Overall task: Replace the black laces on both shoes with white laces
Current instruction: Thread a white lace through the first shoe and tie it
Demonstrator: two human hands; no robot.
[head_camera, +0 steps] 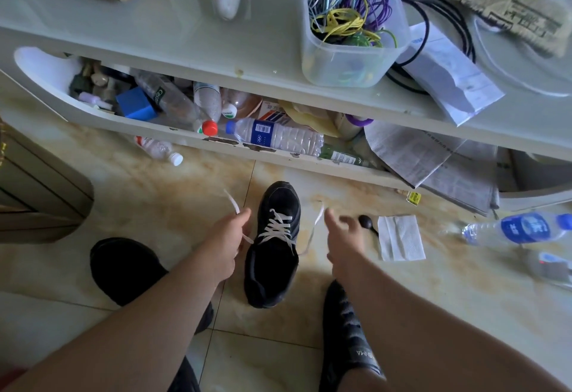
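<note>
A black shoe [272, 255] stands on the tiled floor, toe pointing away from me, with a white lace [277, 229] crossed through its eyelets. My left hand [227, 241] is closed on the lace's left end, which sticks up past my fingers. My right hand [343, 237] pinches the right lace end [315, 227], pulled out to the shoe's right. A second dark shape [123, 268], possibly the other shoe, lies at my left, partly behind my left arm.
A white low table [216, 48] with a cluttered lower shelf of plastic bottles [275, 136] and newspapers stands just beyond the shoe. A tissue [400, 237] and a small black object [366, 223] lie to the right, with a bottle [520, 227] farther right. My socked foot [346, 329] rests below.
</note>
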